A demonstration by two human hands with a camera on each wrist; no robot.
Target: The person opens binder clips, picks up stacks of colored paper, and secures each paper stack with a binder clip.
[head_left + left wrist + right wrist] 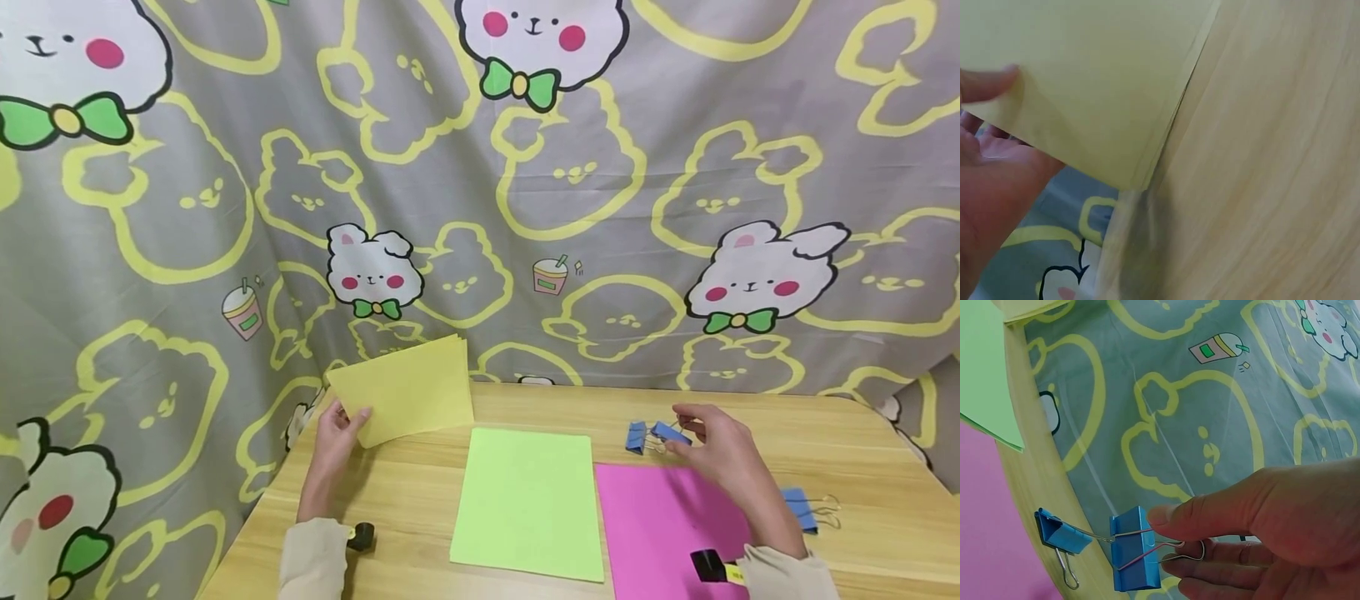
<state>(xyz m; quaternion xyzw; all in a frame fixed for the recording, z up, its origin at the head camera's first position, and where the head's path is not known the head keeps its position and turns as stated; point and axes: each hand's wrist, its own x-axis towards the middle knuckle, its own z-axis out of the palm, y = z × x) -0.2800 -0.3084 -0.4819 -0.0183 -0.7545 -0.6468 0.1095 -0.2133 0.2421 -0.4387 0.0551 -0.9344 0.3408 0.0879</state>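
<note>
In the head view my left hand (339,437) grips a stack of yellow paper (412,393) by its left side, thumb on the front face. The stack is tilted up, its lower edge close to the table. The left wrist view shows the thumb flat on the yellow sheets (1097,81) with the fingers behind. My right hand (726,450) pinches a blue binder clip (1135,553) by its wire handles between thumb and fingers. A second blue binder clip (635,437) lies just left of it on the table.
A light green paper stack (528,504) lies mid-table, with pink paper (645,525) to its right, partly under my right forearm. Another blue binder clip (799,510) lies at the right. A patterned curtain (577,325) hangs behind the wooden table (405,517).
</note>
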